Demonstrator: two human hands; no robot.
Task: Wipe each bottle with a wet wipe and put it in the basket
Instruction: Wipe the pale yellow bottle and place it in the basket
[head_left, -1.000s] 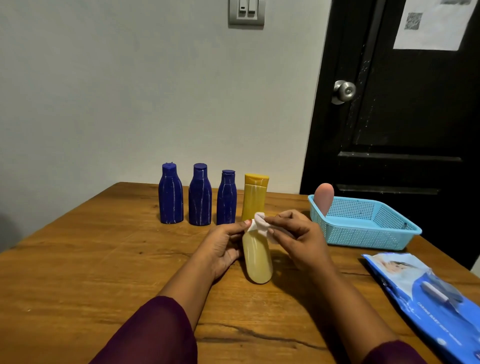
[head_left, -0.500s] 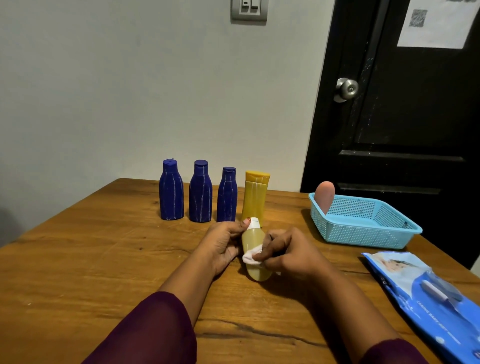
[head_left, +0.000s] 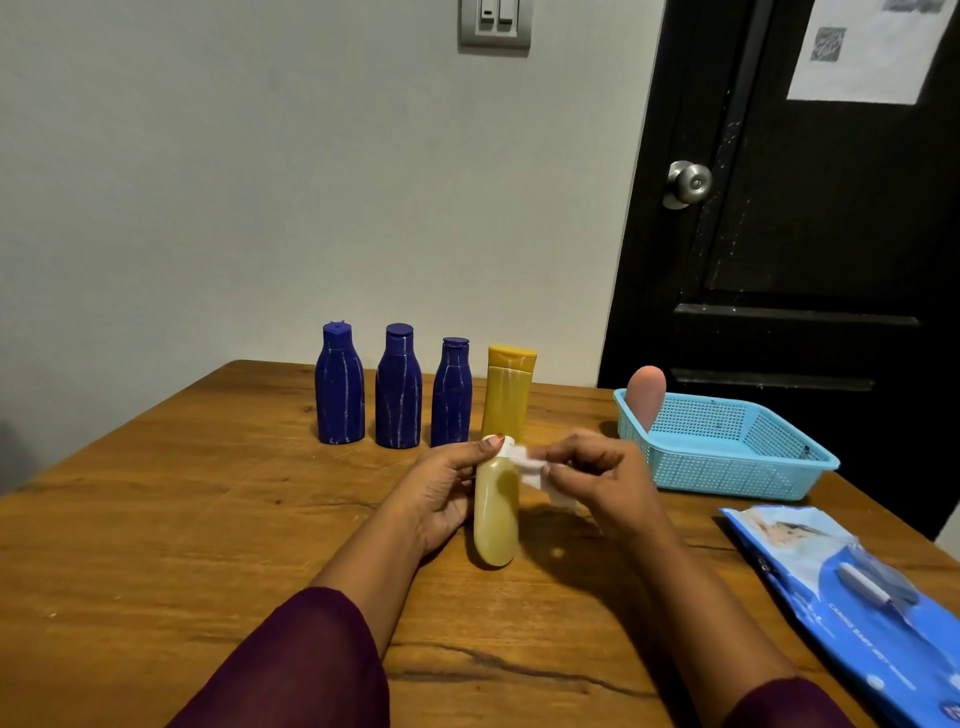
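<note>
A pale yellow bottle (head_left: 496, 514) with a white cap lies tilted on the wooden table (head_left: 156, 519), its cap pointing away from me. My left hand (head_left: 447, 488) holds it at the neck and side. My right hand (head_left: 597, 478) pinches a white wet wipe (head_left: 530, 465) against the bottle's cap end. Behind them stand three dark blue bottles (head_left: 398, 387) and an upright yellow bottle (head_left: 509, 395) in a row. A light blue mesh basket (head_left: 727, 467) sits to the right with a pink bottle (head_left: 645, 397) leaning in its near-left corner.
A blue pack of wet wipes (head_left: 852, 592) lies at the table's right front edge. A black door (head_left: 805, 234) with a metal knob stands behind the basket. A grey wall runs behind the bottle row.
My right hand has moved the wipe from the bottle's lower body back up to the cap end. The left hand keeps its hold on the bottle.
</note>
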